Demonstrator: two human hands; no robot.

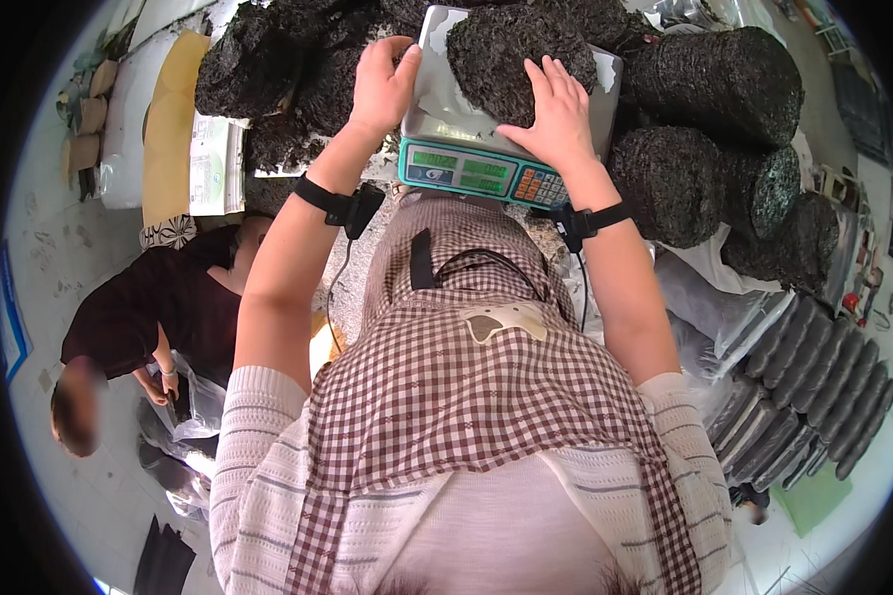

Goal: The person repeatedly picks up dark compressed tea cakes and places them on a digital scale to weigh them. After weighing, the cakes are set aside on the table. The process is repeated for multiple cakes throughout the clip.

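Atop the scale [481, 177], a dark bundle [501, 61], right hand [560, 117] spread against it, left hand [381, 87] unclenched.

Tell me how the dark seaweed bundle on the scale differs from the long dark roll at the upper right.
The seaweed bundle is a rounded clump; the long roll is cylindrical and lies on its side. The bundle rests on the digital scale, the roll beside it. The right hand is at the bundle's edge; no hand is at the roll. Both are blackish and rough-textured.
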